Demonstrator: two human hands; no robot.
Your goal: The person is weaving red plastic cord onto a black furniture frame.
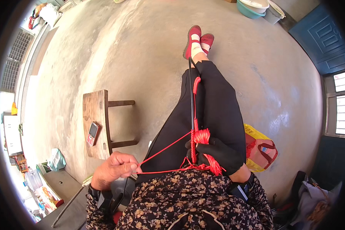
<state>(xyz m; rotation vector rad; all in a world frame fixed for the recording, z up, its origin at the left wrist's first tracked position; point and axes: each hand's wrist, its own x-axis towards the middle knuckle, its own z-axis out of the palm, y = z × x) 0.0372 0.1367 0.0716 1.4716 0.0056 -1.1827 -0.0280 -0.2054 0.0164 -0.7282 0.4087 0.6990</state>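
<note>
The person sits with legs in black trousers stretched out over the grey concrete floor (142,50), with red shoes (197,38) on the feet. The left hand (113,168) is bare, and its fingers (132,166) pinch the thin red cord (165,147) tight. The cord runs in two lines from this hand across the lap to the right hand (216,153). The right hand wears a black glove, and its fingers are closed around a long black rod (190,99) and a bunch of the red cord wound onto it. The rod points up along the leg toward the shoes, and a red loop (196,86) lies beside it on the trousers. A small brown wooden stool (97,122) stands near the left hand, and its surface carries a red phone with buttons (92,133). A yellow and red bag (258,149) sits on the floor just beside the right leg. Far off by the blue door (320,36) are round bowls (257,7).
</note>
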